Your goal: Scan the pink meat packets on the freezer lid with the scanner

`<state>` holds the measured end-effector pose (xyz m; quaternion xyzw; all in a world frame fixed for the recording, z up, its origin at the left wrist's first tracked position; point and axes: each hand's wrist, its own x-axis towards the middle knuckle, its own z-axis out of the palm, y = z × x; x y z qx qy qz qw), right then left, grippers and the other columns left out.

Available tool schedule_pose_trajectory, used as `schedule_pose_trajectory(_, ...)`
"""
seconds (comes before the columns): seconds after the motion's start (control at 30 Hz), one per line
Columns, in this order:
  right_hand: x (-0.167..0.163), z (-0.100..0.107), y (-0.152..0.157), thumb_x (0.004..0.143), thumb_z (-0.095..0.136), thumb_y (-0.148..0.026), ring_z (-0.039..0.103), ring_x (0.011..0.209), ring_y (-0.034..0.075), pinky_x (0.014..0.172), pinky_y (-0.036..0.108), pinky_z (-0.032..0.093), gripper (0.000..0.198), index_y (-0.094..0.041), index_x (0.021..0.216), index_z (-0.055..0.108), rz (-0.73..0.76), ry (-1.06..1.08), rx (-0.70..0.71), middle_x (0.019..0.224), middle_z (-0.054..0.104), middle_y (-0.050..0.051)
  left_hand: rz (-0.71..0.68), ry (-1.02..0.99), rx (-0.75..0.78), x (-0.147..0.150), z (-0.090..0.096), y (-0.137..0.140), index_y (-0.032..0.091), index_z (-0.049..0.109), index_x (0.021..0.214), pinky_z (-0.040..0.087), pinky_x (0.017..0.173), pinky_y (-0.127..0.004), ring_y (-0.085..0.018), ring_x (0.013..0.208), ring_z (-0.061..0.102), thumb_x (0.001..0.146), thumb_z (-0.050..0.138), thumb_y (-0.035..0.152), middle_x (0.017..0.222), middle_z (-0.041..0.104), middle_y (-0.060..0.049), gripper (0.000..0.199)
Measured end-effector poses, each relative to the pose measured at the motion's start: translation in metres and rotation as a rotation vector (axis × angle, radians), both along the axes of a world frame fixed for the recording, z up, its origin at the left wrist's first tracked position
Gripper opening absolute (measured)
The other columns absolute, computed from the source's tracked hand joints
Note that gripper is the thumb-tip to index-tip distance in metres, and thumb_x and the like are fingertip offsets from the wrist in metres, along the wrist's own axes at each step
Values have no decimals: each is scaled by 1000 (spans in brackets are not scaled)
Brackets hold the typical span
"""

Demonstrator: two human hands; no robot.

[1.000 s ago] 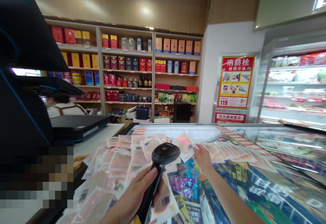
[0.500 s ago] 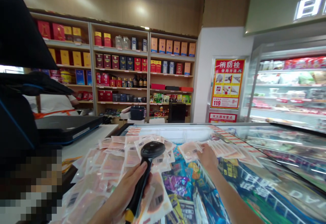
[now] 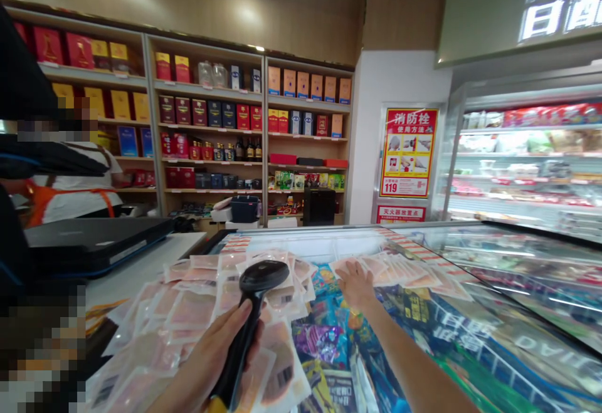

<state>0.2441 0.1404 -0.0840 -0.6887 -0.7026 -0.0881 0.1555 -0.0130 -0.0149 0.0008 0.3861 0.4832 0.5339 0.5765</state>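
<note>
My left hand (image 3: 221, 344) is wrapped round the handle of a black barcode scanner (image 3: 263, 275), its head pointing forward over a heap of flat clear packets (image 3: 192, 309) with pinkish contents. Some of these packets carry a barcode label. My right hand (image 3: 356, 282) lies over the left end of a fanned row of similar packets (image 3: 404, 272), fingers spread and touching the top one. Both groups lie on the glass top of a chest freezer (image 3: 324, 247). Under the glass, colourful bags (image 3: 322, 341) show between my arms.
At the left stand a counter (image 3: 185, 244) with a flat black device (image 3: 98, 237) and a dark screen. Behind it is a person in a white top with orange straps (image 3: 75, 181). Shelves of boxes and bottles (image 3: 211, 112) line the back; a lit fridge (image 3: 517, 156) stands right.
The view has turned slightly right. My right hand has shifted left along the packets, its fingers going from pinching a packet's edge to spread. The scanner stays in my left hand.
</note>
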Motion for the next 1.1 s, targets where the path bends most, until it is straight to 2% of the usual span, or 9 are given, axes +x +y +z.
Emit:
schedule_pose_trajectory(0.13,3,4,4,78,31,-32,19,120,30,89,54,15,37,-30,111,48,-12,16,20,129,34,5,8,-15,38,-3,6,-1,15,53,70,33,34,-16,-6,39,44,60,57,45,55,55,0,32)
schedule_pose_trajectory(0.23,-10,10,0,78,32,-35,20,120,31,89,55,15,39,-24,112,49,-37,81,108,128,36,9,21,-18,47,-7,10,-1,15,52,69,31,32,-15,-6,37,44,61,57,44,56,55,0,31)
schedule_pose_trajectory(0.33,-36,18,-6,78,32,-38,35,112,28,88,47,24,42,-18,111,49,19,244,154,117,48,11,41,-8,54,-13,12,1,15,52,73,33,34,-15,-6,37,44,64,55,41,54,54,1,28)
schedule_pose_trajectory(0.43,-70,26,-9,78,33,-39,51,94,21,80,32,35,41,-15,102,55,149,396,69,99,60,9,77,-3,87,-23,13,6,15,52,78,36,36,-16,-6,40,46,66,54,39,55,55,1,27)
schedule_pose_trajectory(0.57,-111,39,-11,75,37,-42,55,86,17,73,25,37,38,-17,92,61,177,466,86,90,63,7,148,1,86,-35,14,10,15,51,78,37,37,-17,-6,40,46,66,53,41,58,55,1,28)
schedule_pose_trajectory(0.73,-139,51,-14,60,52,-49,52,89,25,71,32,36,36,-18,76,63,100,477,41,88,62,9,104,-3,108,-39,16,8,15,49,71,36,37,-17,-6,39,45,66,52,45,56,53,1,31)
schedule_pose_trajectory(0.83,-141,50,-12,54,60,-35,55,80,23,69,32,37,22,-16,66,59,108,679,-4,78,62,8,78,-12,132,-33,18,3,15,50,74,35,37,-17,-6,39,44,67,51,44,56,54,1,30)
schedule_pose_trajectory(0.93,-132,46,-10,58,54,-23,56,72,19,65,28,39,9,-15,62,55,117,827,12,68,61,6,14,-37,130,-24,21,-4,14,51,76,33,35,-16,-5,38,43,68,50,42,55,54,0,30)
schedule_pose_trajectory(1.1,-84,36,-25,67,38,-28,56,61,15,51,25,43,24,-15,85,49,117,1052,70,69,59,5,-188,-139,122,-10,15,-12,14,52,84,32,36,-15,-5,40,43,69,48,45,56,53,1,35)
